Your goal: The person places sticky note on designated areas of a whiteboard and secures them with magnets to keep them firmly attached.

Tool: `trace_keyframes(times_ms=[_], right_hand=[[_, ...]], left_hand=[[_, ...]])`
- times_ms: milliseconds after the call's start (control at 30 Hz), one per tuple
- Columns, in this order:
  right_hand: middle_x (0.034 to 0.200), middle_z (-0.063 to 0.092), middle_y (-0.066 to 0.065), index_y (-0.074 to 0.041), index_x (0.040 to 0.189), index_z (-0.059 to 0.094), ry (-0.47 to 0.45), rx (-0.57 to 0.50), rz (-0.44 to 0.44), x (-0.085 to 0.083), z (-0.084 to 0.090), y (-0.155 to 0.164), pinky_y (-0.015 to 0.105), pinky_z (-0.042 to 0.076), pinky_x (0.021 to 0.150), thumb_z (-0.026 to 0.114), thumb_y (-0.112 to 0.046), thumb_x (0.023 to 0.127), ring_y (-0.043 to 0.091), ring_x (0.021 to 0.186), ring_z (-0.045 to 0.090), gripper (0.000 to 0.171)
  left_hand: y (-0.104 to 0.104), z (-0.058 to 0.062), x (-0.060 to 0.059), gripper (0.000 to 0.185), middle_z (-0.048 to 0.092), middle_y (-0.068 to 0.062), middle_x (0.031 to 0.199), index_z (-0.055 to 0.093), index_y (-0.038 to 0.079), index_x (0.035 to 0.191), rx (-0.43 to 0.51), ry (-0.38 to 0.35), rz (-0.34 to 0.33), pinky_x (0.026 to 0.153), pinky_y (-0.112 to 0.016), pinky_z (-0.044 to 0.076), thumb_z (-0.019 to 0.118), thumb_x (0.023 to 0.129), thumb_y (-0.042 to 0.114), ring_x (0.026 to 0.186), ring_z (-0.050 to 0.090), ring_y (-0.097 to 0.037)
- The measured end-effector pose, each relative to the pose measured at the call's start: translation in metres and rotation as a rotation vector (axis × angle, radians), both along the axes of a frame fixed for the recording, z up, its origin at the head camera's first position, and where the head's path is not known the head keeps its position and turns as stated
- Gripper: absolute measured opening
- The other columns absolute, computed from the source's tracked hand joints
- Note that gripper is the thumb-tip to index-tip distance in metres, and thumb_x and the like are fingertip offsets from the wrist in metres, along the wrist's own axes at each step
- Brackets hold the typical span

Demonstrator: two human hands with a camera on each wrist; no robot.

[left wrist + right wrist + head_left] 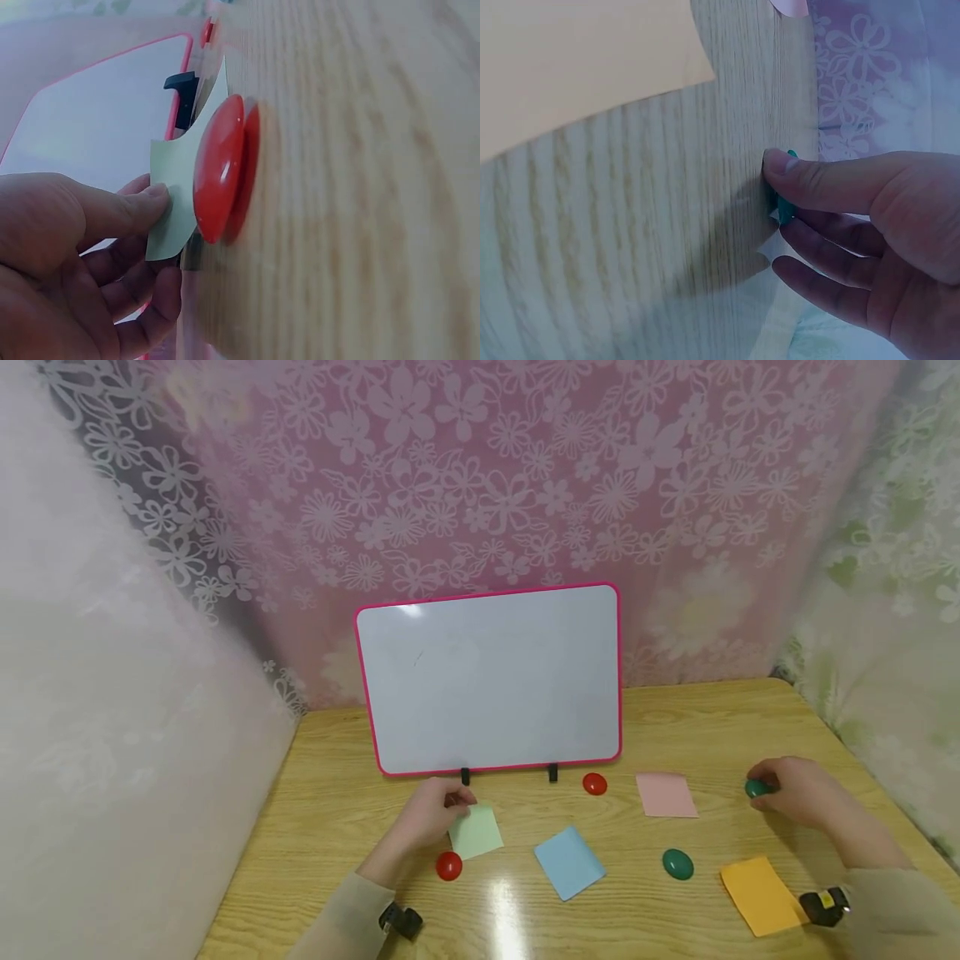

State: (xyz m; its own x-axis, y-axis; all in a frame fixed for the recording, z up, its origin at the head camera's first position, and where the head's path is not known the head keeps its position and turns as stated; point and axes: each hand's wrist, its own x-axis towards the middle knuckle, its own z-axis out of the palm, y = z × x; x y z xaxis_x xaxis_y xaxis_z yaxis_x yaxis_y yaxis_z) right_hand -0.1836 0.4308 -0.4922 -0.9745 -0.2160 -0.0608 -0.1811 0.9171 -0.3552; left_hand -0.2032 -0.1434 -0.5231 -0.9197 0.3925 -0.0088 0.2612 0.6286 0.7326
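The left hand [427, 814] rests low on the wooden bench [330, 827], its grip closed in a pinch on the green sticky note [477, 832]. The left wrist view shows the thumb on top of the near corner and the fingers curled beneath, so that edge is peeled up off the wood while the rest of the sheet lies flat. Just below that grip, near the wrist, sits a red magnet [448, 866], apart from the note's lower corner. Straight beyond the fingers stands the pink-framed whiteboard [491, 681], propped on two small black feet, its face bare; it leans back, which I take to be why things can be stuck to it easily.

To the right of the left hand lie a blue note [569, 862], a second red magnet [595, 783] by the board's foot, a pink note [666, 794] and a loose green magnet [677, 864], all well apart.

Furthest right, the right hand [798, 793] has its grip clamped round another green magnet [757, 788], thumb over the top and fingers behind, the magnet at the bench surface near the far edge. An orange note [761, 895] lies below that hand, beside the wrist.
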Motion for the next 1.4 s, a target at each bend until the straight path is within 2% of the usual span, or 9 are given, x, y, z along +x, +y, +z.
trace_keyframes(times_ms=[167, 400, 500, 633, 833, 1033, 1400], right_hand=[[0.097, 0.072, 0.021, 0.015, 0.111, 0.069, 0.003, -0.023, -0.002, 0.000, -0.001, 0.001, 0.060, 0.057, 0.079, 0.089, -0.007, 0.083, 0.040, 0.088, 0.069, 0.041], [0.104, 0.072, 0.027, 0.016, 0.119, 0.067, 0.002, -0.051, -0.026, 0.001, 0.000, -0.005, 0.061, 0.058, 0.080, 0.087, -0.011, 0.088, 0.046, 0.093, 0.071, 0.046], [0.105, 0.072, 0.028, 0.016, 0.120, 0.067, 0.017, -0.050, -0.026, 0.001, -0.001, -0.007, 0.061, 0.058, 0.080, 0.087, -0.012, 0.088, 0.046, 0.093, 0.070, 0.048], [0.105, 0.072, 0.029, 0.017, 0.121, 0.067, 0.028, -0.055, -0.026, 0.000, -0.002, -0.009, 0.061, 0.058, 0.080, 0.088, -0.014, 0.088, 0.047, 0.093, 0.070, 0.050], [0.107, 0.073, 0.028, 0.012, 0.122, 0.070, 0.033, -0.087, -0.047, 0.000, -0.002, -0.015, 0.061, 0.059, 0.079, 0.088, -0.020, 0.089, 0.046, 0.095, 0.072, 0.049], [0.113, 0.072, 0.029, 0.010, 0.123, 0.071, 0.070, -0.117, -0.036, 0.002, 0.000, -0.028, 0.060, 0.059, 0.080, 0.089, -0.022, 0.090, 0.046, 0.096, 0.073, 0.049], [0.123, 0.071, 0.027, 0.006, 0.131, 0.070, 0.116, -0.200, -0.016, 0.004, 0.010, -0.054, 0.050, 0.063, 0.080, 0.085, -0.026, 0.094, 0.044, 0.104, 0.072, 0.051]], left_hand=[[-0.002, -0.001, 0.001, 0.016, 0.073, 0.005, 0.096, 0.082, 0.012, 0.103, 0.046, -0.001, 0.025, 0.073, -0.030, 0.055, 0.076, 0.096, -0.002, 0.084, 0.062, -0.015], [-0.002, -0.002, 0.005, 0.029, 0.075, -0.007, 0.114, 0.081, 0.006, 0.115, 0.077, -0.014, 0.055, 0.082, -0.036, 0.058, 0.069, 0.095, -0.011, 0.096, 0.065, -0.021], [-0.004, -0.004, 0.005, 0.031, 0.074, -0.007, 0.113, 0.081, 0.005, 0.117, 0.081, -0.004, 0.060, 0.081, -0.036, 0.057, 0.072, 0.093, -0.012, 0.095, 0.065, -0.021], [-0.005, -0.005, 0.003, 0.029, 0.075, -0.005, 0.110, 0.081, 0.006, 0.119, 0.094, 0.007, 0.085, 0.081, -0.034, 0.057, 0.079, 0.092, -0.006, 0.093, 0.065, -0.019], [-0.006, -0.004, 0.003, 0.025, 0.077, -0.003, 0.103, 0.082, 0.005, 0.115, 0.133, 0.014, 0.120, 0.077, -0.031, 0.058, 0.083, 0.091, 0.000, 0.088, 0.068, -0.015], [-0.008, 0.001, 0.005, 0.016, 0.078, -0.001, 0.101, 0.084, 0.008, 0.109, 0.165, 0.012, 0.144, 0.072, -0.028, 0.057, 0.082, 0.093, 0.002, 0.086, 0.068, -0.014], [-0.015, 0.003, 0.007, 0.008, 0.077, 0.005, 0.098, 0.083, 0.014, 0.101, 0.175, 0.039, 0.153, 0.075, -0.030, 0.057, 0.080, 0.097, 0.008, 0.086, 0.067, -0.014]])
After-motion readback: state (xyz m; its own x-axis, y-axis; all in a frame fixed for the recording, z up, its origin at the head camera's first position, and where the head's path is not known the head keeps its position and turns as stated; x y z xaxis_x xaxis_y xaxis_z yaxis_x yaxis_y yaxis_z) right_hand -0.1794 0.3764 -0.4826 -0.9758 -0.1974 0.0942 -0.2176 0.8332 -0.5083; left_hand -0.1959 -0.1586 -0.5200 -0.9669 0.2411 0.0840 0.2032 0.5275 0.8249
